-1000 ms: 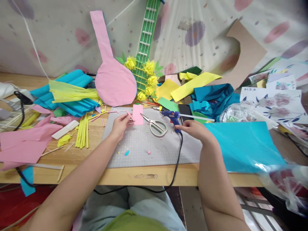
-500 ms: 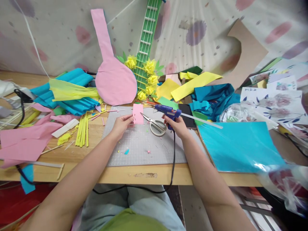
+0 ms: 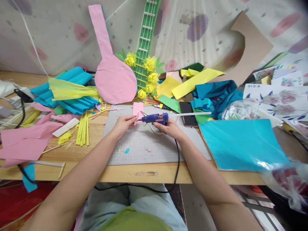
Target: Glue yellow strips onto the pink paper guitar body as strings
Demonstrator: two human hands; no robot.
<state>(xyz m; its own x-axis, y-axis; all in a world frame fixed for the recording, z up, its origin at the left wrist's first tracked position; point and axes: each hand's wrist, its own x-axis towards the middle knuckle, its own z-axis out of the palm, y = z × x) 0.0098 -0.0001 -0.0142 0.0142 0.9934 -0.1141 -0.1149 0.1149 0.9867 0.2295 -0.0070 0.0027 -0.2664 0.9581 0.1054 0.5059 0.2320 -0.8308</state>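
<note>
My right hand [image 3: 169,127] is closed round a blue hot glue gun [image 3: 155,118], a clear glue stick [image 3: 192,114] jutting from its back end. The gun's nozzle points left, close to my left hand [image 3: 124,125]. Between the fingertips of that hand is a small thin pink strip [image 3: 137,118], held above the grey cutting mat [image 3: 134,149]. Behind the strip lies a flat pink paper rectangle [image 3: 138,108]. Scissors [image 3: 156,130] rest on the mat, mostly hidden by the glue gun and my right hand.
At the back stand a pink lute-shaped piece [image 3: 115,80] and a green fretboard [image 3: 147,35] with yellow paper flowers. Yellow sticks [image 3: 83,130] and crumpled blue paper [image 3: 79,77] lie left. A phone [image 3: 189,112] and a turquoise sheet [image 3: 243,144] lie right. The gun's black cord [image 3: 177,160] hangs over the table edge.
My right hand has brought the glue gun left and slightly down, over the scissors, its nozzle now near my left fingertips. The pink strip in my left hand shows more clearly.
</note>
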